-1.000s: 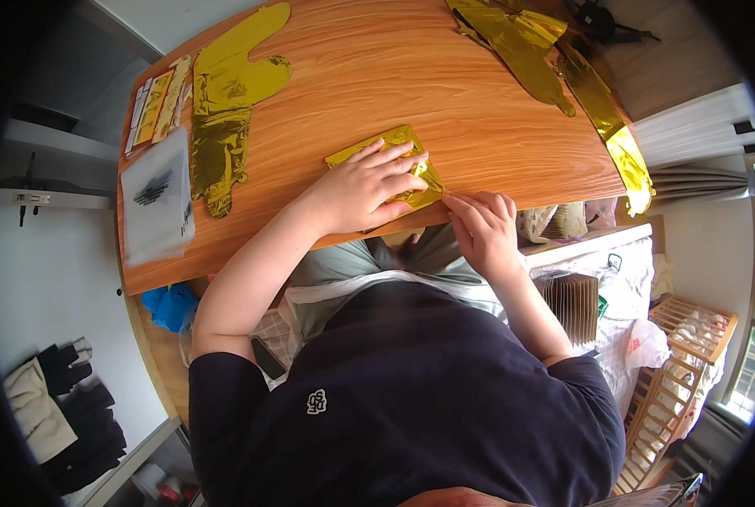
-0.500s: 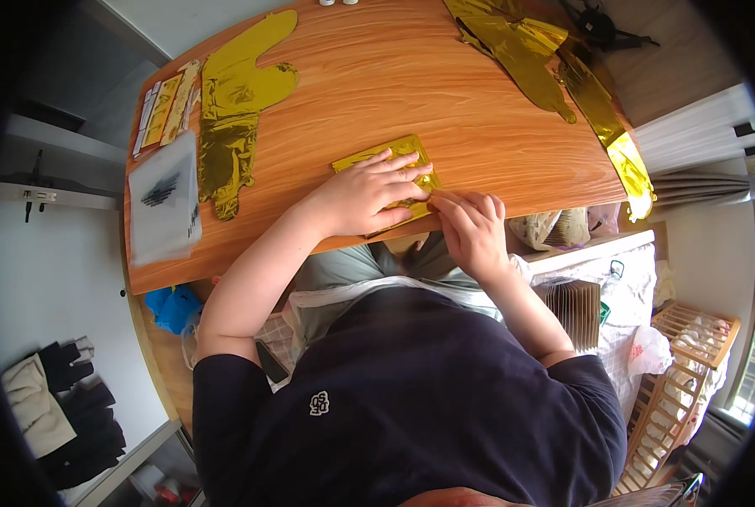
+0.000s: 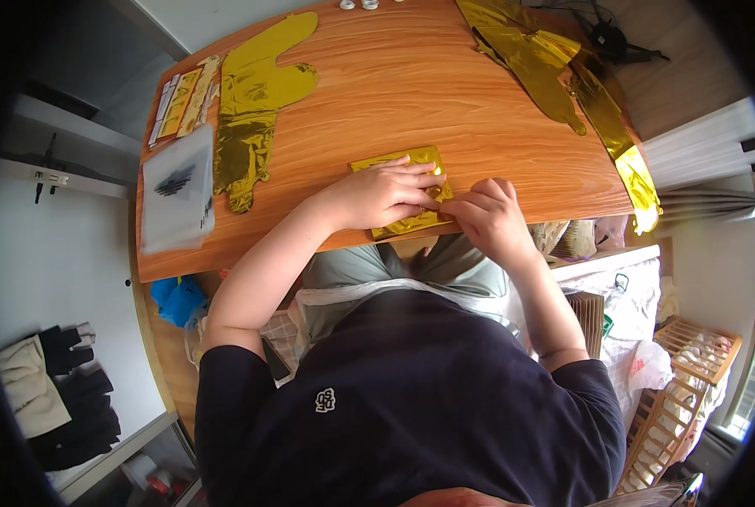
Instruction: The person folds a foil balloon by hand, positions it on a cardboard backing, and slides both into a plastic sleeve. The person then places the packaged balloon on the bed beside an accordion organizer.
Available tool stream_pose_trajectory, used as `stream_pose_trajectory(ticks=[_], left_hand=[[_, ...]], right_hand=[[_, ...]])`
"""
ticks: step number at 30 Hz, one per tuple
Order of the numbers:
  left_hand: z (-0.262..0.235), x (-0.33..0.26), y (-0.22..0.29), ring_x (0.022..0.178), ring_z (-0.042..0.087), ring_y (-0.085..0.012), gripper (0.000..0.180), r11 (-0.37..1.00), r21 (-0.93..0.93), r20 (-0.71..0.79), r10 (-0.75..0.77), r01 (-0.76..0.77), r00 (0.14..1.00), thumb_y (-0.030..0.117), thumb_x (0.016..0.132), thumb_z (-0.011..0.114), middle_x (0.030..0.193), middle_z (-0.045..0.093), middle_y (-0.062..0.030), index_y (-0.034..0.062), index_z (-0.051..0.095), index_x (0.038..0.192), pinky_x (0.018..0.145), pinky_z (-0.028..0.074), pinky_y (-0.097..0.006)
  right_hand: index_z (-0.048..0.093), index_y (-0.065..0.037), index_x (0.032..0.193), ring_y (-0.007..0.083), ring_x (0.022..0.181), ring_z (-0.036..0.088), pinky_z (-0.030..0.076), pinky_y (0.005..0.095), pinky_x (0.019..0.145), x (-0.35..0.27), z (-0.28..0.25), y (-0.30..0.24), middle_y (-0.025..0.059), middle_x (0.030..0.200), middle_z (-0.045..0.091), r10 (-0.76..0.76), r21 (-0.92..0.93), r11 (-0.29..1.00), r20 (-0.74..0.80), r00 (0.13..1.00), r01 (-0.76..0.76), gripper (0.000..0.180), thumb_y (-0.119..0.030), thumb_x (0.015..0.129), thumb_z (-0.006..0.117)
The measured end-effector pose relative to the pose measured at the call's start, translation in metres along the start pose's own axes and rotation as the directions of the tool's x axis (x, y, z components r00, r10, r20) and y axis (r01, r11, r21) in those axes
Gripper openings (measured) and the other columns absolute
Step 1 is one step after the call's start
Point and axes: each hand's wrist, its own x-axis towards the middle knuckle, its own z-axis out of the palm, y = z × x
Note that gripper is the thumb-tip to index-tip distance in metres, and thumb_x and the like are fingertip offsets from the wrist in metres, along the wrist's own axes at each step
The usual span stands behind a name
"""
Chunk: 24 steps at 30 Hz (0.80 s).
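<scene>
Fabric of a dark short-sleeved shirt (image 3: 445, 380) filled the nearest part of my feed, a small pale patch (image 3: 325, 400) on its chest. Past it I saw grey-green trousers (image 3: 343, 270) running under the near edge of the wooden counter (image 3: 377, 101), with a blue bundle (image 3: 177, 300) low on the left and a white plastic bag (image 3: 650, 365) beside a slatted wooden rack (image 3: 677, 414) on the right.

Close to the counter's near edge, in front of the lap, both hands were on a square gold foil packet (image 3: 430, 159). The left hand (image 3: 386, 194) lay across it palm down, fingers extended and gripping nothing, with gold showing above and below. The right hand (image 3: 491, 215) was at the packet's right edge, its fingers curled and their tips against the foil; from my angle I could not tell whether they pinched it or only pressed.

Farther out on the left I had a translucent sleeve (image 3: 179, 190) with dark marks, lying flat. Just right of it stretched a large gold foil shape (image 3: 267, 84) with rounded lobes, and beyond the sleeve some slim packets (image 3: 179, 103) lay side by side. Toward the far right, overlapping gold foil pieces (image 3: 534, 72) lay near a black object (image 3: 610, 35) that I could not identify, and small white items (image 3: 359, 4) stood at the far edge
</scene>
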Motion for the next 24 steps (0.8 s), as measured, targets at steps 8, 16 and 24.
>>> stream_pose_trajectory(ticks=[8,16,24], left_hand=[[-0.011,0.003,0.014,0.142,0.053,-0.0279,0.053,0.934,-0.309,0.027,-0.177,0.177,0.984,0.013,0.087,0.082,0.162,0.047,-0.0086,0.0089,0.061,0.136,0.126,0.035,-0.047],[-0.012,0.004,0.026,0.141,0.054,-0.0270,0.101,0.921,-0.351,-0.131,-0.230,0.172,0.964,0.012,0.077,0.092,0.160,0.045,-0.0119,0.0095,0.034,0.160,0.118,0.045,-0.041],[-0.022,-0.014,0.012,0.140,0.055,-0.0228,0.068,0.768,-0.635,-0.255,-0.316,0.088,0.914,0.011,0.093,0.078,0.152,0.056,-0.0094,0.0082,0.046,0.153,0.117,0.044,-0.039]], right_hand=[[0.076,-0.017,0.111,0.0224,0.096,0.064,0.049,0.0382,0.088,0.011,-0.011,0.014,-0.0006,0.107,0.070,-0.141,0.026,0.990,0.012,0.990,0.140,0.032,-0.012,0.081,0.082],[0.074,-0.016,0.115,0.0234,0.106,0.065,0.050,0.0388,0.090,0.028,-0.010,0.027,0.0024,0.120,0.068,-0.432,0.036,0.902,0.044,0.901,0.431,0.036,-0.017,0.080,0.082],[0.072,-0.008,0.110,0.0281,0.102,0.069,0.054,0.0406,0.089,0.039,-0.003,0.025,0.0076,0.108,0.071,-0.500,0.156,0.864,0.159,0.851,0.479,0.030,-0.018,0.082,0.078]])
